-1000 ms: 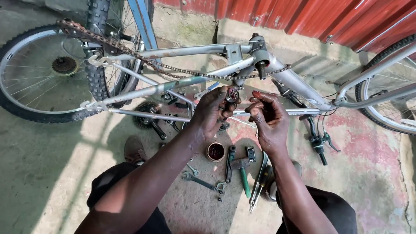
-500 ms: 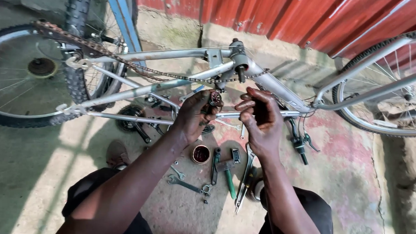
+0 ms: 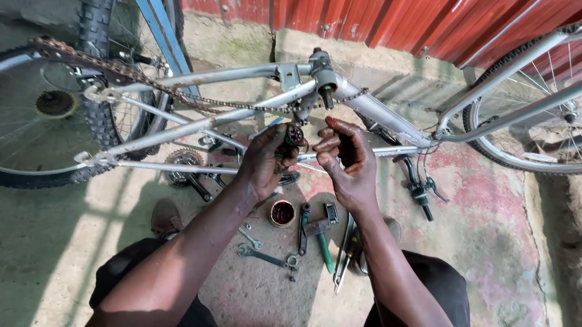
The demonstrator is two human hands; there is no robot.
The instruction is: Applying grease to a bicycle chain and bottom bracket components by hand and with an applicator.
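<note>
Nearest, below the fingers on the concrete floor (image 3: 51, 264): spanners (image 3: 264, 255), a green-handled tool (image 3: 325, 250), a small round tin (image 3: 282, 213) with dark contents. Worth keeping wrists above these when lowering anything.

Left hand (image 3: 261, 162) clamped around a small dark round bearing part (image 3: 294, 136), held just under the silver bicycle frame (image 3: 372, 111). Right hand (image 3: 345, 156) beside it, fingers (image 3: 324, 147) curled and slightly apart, tips near the part but seemingly not gripping; hard to tell whether anything tiny sits between them.

Probably best done slowly: part kept level, tin close for dropped pieces.

Beyond the fingers: bottom bracket shell (image 3: 322, 70) and rusty chain (image 3: 176, 94) close overhead. Little room upward; more open floor rightward, towards the red corrugated wall (image 3: 389, 17).
</note>
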